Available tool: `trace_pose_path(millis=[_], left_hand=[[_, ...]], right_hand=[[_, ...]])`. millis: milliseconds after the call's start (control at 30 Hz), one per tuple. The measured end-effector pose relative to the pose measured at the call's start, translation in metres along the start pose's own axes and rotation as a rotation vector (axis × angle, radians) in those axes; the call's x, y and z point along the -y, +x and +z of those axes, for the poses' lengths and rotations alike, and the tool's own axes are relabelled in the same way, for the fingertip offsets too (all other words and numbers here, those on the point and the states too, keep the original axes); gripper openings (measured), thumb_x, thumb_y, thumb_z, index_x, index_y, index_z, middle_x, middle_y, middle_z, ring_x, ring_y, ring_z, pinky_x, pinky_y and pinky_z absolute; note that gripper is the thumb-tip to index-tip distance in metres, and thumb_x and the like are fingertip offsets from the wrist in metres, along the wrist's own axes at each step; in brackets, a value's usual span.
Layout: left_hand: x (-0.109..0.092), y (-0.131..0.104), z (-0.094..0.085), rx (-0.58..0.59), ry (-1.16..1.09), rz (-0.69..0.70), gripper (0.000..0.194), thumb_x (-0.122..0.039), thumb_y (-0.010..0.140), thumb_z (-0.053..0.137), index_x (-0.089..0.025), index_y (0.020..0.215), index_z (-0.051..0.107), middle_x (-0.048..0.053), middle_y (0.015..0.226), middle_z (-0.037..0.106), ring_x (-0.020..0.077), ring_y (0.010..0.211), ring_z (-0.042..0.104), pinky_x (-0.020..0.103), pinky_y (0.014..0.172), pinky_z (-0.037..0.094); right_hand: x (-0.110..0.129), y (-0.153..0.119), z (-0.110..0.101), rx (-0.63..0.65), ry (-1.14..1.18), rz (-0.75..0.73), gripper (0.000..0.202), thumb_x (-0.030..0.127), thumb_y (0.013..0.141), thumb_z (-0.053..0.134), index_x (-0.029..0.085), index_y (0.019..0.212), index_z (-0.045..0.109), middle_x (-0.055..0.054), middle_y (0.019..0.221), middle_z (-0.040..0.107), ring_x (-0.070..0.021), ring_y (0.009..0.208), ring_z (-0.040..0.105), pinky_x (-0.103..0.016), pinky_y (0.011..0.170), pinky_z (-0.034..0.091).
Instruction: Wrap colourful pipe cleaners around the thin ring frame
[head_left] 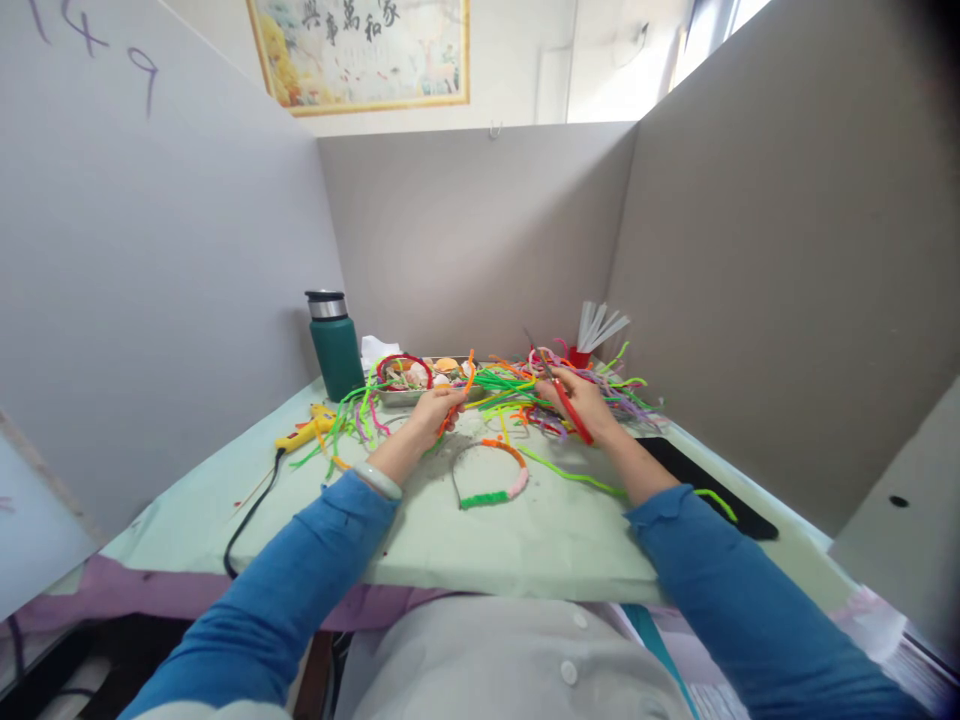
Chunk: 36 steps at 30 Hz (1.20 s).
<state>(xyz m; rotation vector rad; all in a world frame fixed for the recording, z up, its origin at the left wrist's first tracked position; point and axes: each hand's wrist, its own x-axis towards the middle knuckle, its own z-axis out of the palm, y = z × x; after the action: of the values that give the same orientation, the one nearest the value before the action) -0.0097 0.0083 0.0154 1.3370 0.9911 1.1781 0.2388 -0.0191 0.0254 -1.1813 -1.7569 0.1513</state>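
My left hand (440, 413) is closed on an orange pipe cleaner (470, 372) that sticks up past the fingers. In my right hand (577, 400) are red-handled scissors (571, 408), their blades pointing up and to the left. The fingers of that hand also reach the pile of coloured pipe cleaners (510, 383); whether they pinch one is too small to tell. Between my forearms a headband (487, 498) lies on the table, partly wrapped in green, pink and orange, with bare grey wire at its left. A lime pipe cleaner (574, 476) lies right of it.
A green bottle (337, 355) stands at the back left, near a yellow glue gun (304, 432) with a black cord. Behind my hands sits a metal tray (401, 398) of small pieces. White sticks (598, 328) stand in a red holder. A black flat object (705, 487) lies right. Grey partitions surround the table.
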Motion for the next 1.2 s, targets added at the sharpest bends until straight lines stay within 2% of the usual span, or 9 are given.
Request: trace_pose_path(millis=[100,200,333,467,733,1033,1200], left_hand=[[0.0,0.0,0.0,-0.002,-0.008,0.008,0.023,-0.029,0.061,0.068,-0.015,0.066,0.051,-0.003,0.051,0.048,0.004,0.036,0.038,0.019,0.035,0.023],[0.0,-0.001,0.0,-0.004,-0.014,0.016,0.024,-0.03,0.061,0.069,-0.015,0.069,0.052,-0.003,0.052,0.048,0.004,0.036,0.038,0.019,0.035,0.023],[-0.002,-0.002,0.002,-0.011,-0.017,0.011,0.024,-0.029,0.06,0.069,-0.014,0.069,0.052,-0.004,0.051,0.047,0.0039,0.037,0.038,0.019,0.035,0.023],[-0.004,-0.003,0.003,-0.013,-0.02,0.016,0.022,-0.027,0.061,0.068,-0.014,0.07,0.053,-0.004,0.051,0.046,0.0041,0.036,0.038,0.019,0.035,0.023],[-0.002,0.0,0.004,0.018,-0.047,0.026,0.014,-0.015,0.061,0.062,-0.012,0.073,0.056,-0.003,0.052,0.049,0.0046,0.036,0.039,0.019,0.036,0.025],[0.0,0.002,0.002,-0.065,0.019,0.063,0.019,-0.017,0.057,0.066,-0.011,0.074,0.062,-0.001,0.055,0.052,0.0046,0.039,0.037,0.02,0.037,0.025],[0.001,0.004,-0.001,-0.182,0.265,0.116,0.016,-0.02,0.061,0.062,-0.011,0.074,0.066,-0.003,0.048,0.047,0.0051,0.038,0.03,0.02,0.039,0.021]], right_hand=[[0.001,-0.005,0.007,0.061,-0.232,-0.083,0.043,0.05,0.075,0.051,0.021,0.105,0.06,-0.005,0.083,0.065,-0.0189,0.073,0.057,-0.028,0.065,0.039],[0.003,-0.009,0.012,0.128,-0.362,-0.155,0.039,0.048,0.076,0.052,0.022,0.104,0.061,-0.005,0.09,0.066,-0.0191,0.076,0.058,-0.026,0.064,0.037],[0.008,-0.014,0.015,0.181,-0.422,-0.206,0.038,0.048,0.078,0.049,0.022,0.104,0.061,-0.005,0.092,0.066,-0.0183,0.078,0.058,-0.025,0.063,0.035],[0.011,-0.016,0.017,0.236,-0.491,-0.248,0.045,0.057,0.077,0.046,0.024,0.104,0.06,-0.004,0.086,0.066,-0.0177,0.076,0.057,-0.025,0.061,0.033],[0.013,-0.017,0.019,0.266,-0.674,-0.241,0.05,0.061,0.078,0.039,0.027,0.11,0.057,-0.006,0.09,0.065,-0.0197,0.079,0.057,-0.025,0.058,0.03],[0.015,-0.017,0.019,0.28,-0.722,-0.237,0.049,0.061,0.079,0.037,0.028,0.109,0.057,-0.005,0.09,0.064,-0.0201,0.079,0.057,-0.026,0.058,0.03],[0.013,-0.016,0.017,0.286,-0.751,-0.25,0.045,0.057,0.08,0.039,0.027,0.107,0.058,-0.006,0.091,0.064,-0.02,0.079,0.057,-0.026,0.059,0.03]])
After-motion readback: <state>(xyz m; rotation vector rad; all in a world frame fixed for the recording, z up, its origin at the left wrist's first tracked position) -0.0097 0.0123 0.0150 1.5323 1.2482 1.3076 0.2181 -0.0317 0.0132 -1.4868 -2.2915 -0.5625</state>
